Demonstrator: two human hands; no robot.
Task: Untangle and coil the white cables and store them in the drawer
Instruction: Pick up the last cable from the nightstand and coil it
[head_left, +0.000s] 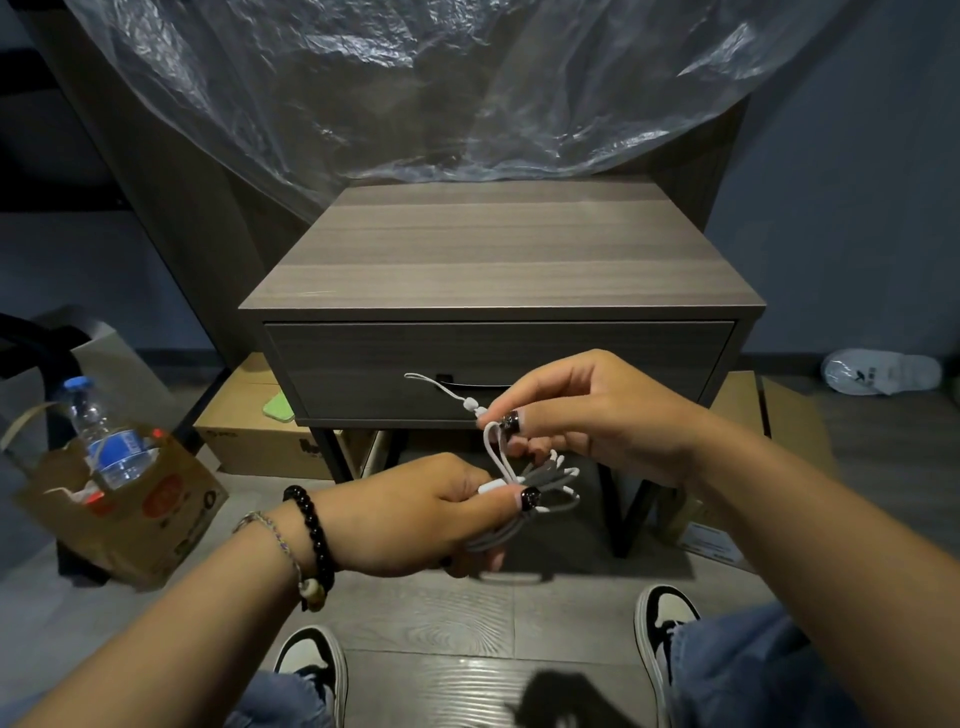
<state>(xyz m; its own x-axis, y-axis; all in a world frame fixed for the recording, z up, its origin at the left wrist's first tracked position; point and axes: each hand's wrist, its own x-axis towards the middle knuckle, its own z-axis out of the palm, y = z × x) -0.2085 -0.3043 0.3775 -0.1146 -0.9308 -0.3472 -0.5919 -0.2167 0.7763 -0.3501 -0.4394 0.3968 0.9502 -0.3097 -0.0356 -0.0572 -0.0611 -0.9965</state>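
A bundle of white cables (540, 480) hangs in the air between both hands, in front of the grey nightstand. My left hand (415, 514) grips the lower loops of the bundle, thumb pressing a white plug. My right hand (587, 410) pinches an upper loop of cable just above. One loose cable end (441, 387) sticks up and to the left, across the shut drawer (363, 364). Part of the bundle is hidden inside my left palm.
The nightstand top (498, 249) is bare wood; clear plastic sheeting (415, 78) hangs behind it. A paper bag with a water bottle (104, 436) stands on the floor at left. Cardboard boxes (260, 436) lie under the nightstand. My shoes (665, 623) are on the floor below.
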